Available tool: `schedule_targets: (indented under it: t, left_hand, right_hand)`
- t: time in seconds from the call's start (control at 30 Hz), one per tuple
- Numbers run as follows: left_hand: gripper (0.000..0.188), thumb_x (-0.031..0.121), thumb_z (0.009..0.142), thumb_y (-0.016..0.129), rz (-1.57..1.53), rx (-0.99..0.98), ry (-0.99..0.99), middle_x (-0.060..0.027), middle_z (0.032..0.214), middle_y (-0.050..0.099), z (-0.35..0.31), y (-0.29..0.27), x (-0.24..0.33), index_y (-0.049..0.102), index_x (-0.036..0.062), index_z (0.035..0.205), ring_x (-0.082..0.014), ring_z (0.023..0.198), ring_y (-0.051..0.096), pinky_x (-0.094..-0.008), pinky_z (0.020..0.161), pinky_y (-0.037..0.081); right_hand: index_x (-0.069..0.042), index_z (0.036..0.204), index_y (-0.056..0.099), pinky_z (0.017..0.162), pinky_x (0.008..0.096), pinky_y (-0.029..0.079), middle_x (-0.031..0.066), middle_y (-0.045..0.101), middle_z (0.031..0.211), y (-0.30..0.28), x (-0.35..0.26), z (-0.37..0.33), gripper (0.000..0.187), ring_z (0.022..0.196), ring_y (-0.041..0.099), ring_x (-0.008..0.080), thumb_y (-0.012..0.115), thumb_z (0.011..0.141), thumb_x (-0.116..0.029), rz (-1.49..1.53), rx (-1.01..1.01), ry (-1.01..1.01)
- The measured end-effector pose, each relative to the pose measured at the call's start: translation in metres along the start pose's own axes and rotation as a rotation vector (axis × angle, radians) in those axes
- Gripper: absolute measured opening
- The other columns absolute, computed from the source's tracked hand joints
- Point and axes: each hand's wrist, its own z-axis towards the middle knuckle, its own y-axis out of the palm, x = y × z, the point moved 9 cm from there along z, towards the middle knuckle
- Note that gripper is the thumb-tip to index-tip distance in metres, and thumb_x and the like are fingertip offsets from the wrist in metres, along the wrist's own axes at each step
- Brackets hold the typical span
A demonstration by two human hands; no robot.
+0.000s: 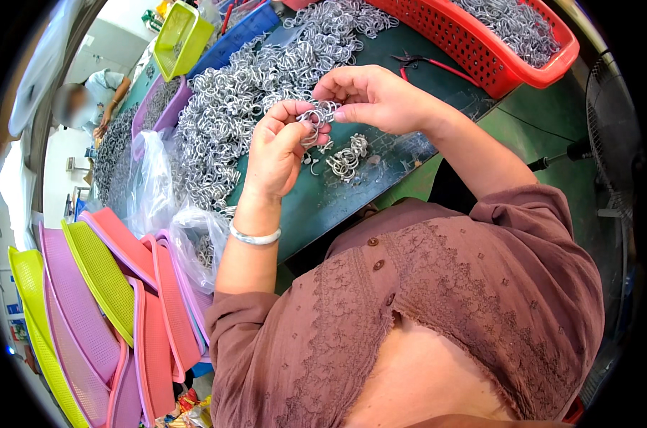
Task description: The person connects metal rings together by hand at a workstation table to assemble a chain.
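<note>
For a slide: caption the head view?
Both hands, left hand and right hand, pinch small metal rings above a green table.

A mauve lace-trimmed blouse (437, 299) with small buttons, short sleeves; silver bangle (254, 236) on left wrist.

both hands (284, 146) (370, 96) raised, fingertips pinched

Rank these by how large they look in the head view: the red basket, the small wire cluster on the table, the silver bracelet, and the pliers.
1. Red basket
2. Pliers, though partly hidden behind the right hand
3. Bracelet and wire cluster look alike, so no ranking.
</note>
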Motion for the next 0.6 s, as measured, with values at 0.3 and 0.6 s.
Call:
schedule_targets:
  t: [0.3, 0.6]
  left_hand:
    - [0.020, -0.002, 0.079, 0.045, -0.141, 0.033, -0.051, -0.0123, 0.087, 0.060, -0.001, -0.003, -0.001, 0.051, -0.0026, 0.098, -0.0185, 0.074, 0.061, -0.0277, 0.066, 0.052]
    - [0.024, -0.002, 0.079, 0.043, -0.117, 0.024, -0.055, -0.0106, 0.084, 0.060, -0.002, -0.004, -0.002, 0.053, -0.0034, 0.101, -0.0163, 0.072, 0.060, -0.0248, 0.064, 0.050]
  right_hand:
    - [0.000, 0.104, 0.051, 0.076, 0.0241, 0.044, 0.0032, 0.056, 0.095, 0.001, 0.006, -0.006, 0.027, 0.088, 0.053, 0.0088, 0.058, 0.078, 0.001, 0.152, -0.007, 0.074]
    - [0.000, 0.089, 0.056, 0.067, 0.0259, 0.045, 0.0091, 0.058, 0.084, 0.005, -0.029, -0.011, 0.013, 0.076, 0.058, 0.0191, 0.058, 0.077, 0.000, -0.578, 0.109, -0.275]
